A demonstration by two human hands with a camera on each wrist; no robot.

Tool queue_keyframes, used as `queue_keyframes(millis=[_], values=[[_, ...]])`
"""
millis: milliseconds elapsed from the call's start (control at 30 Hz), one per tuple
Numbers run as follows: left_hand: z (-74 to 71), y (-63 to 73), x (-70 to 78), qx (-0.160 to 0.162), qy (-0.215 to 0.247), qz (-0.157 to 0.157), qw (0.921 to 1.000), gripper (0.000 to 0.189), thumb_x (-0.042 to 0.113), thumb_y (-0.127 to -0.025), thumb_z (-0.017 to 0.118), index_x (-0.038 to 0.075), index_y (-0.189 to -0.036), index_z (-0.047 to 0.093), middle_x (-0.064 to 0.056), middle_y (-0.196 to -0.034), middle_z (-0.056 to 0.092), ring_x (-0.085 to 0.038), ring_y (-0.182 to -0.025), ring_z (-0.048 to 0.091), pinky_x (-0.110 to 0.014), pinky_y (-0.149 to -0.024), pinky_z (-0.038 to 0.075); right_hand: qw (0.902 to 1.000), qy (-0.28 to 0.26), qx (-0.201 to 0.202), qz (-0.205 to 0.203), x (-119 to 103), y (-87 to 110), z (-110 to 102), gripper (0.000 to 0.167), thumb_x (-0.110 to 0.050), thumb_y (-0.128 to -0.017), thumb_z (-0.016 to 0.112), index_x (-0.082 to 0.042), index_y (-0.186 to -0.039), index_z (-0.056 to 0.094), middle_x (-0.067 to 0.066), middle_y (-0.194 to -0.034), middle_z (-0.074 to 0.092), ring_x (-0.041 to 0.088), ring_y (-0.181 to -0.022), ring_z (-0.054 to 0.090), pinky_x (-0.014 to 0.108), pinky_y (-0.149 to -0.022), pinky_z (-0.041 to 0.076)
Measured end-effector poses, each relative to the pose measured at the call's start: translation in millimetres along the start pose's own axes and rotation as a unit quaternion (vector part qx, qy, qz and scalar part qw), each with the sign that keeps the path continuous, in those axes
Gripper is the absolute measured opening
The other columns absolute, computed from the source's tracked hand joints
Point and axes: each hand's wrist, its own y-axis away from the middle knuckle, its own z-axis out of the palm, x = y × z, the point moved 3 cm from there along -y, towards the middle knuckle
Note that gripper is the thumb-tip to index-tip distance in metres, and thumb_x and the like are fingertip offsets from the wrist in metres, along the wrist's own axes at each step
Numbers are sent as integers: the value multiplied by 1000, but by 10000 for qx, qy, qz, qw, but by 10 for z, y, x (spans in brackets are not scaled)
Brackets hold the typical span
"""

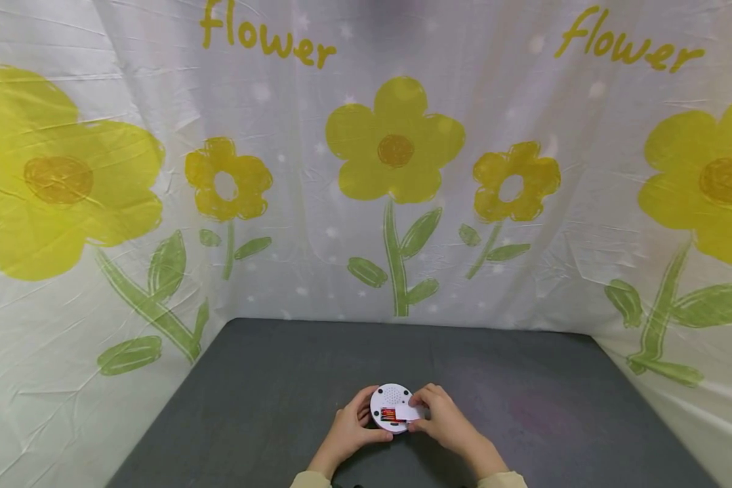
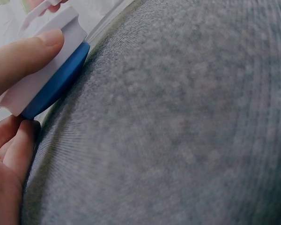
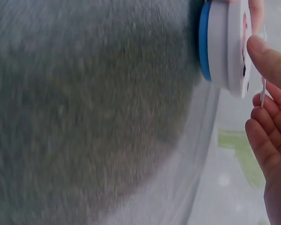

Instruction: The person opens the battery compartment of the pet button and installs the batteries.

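Observation:
A round white device [image 1: 392, 405] with a blue underside lies face down on the grey table [image 1: 537, 379] near the front edge. Its battery bay shows red batteries [image 1: 388, 414]. My left hand [image 1: 350, 428] grips the device's left rim; in the left wrist view its fingers [image 2: 18, 58] curl over the white and blue edge of the device [image 2: 51, 77]. My right hand [image 1: 442, 421] pinches a small white battery cover [image 1: 411, 413] over the bay's right side. The right wrist view shows the device [image 3: 222, 44] edge-on, the thin cover [image 3: 263, 86] and the right hand [image 3: 271, 140] beside it.
A white cloth printed with yellow flowers [image 1: 396, 149] hangs behind the table and along both sides. The grey felt surface stretches wide to the left, right and back of the hands.

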Motion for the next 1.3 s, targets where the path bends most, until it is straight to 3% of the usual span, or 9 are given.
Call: queue_keyframes(millis=[467, 1300], values=[[5, -15, -79, -21, 10, 31, 10000, 79, 12, -68, 83, -2, -134, 41, -22, -124, 52, -33, -116, 48, -41, -92, 43, 9998, 64, -185, -85, -100, -57, 179, 29, -13, -67, 82, -11, -87, 61, -6, -87, 49, 12, -83, 44, 28, -70, 44], [-5, -12, -92, -17, 41, 66, 10000, 80, 12, -68, 83, -3, -134, 41, -22, -124, 52, -34, -116, 48, -42, -93, 42, 9999, -39, -111, -12, -118, -85, 212, 23, -16, -70, 80, -10, -87, 64, -5, -87, 50, 13, -83, 45, 29, -69, 44]])
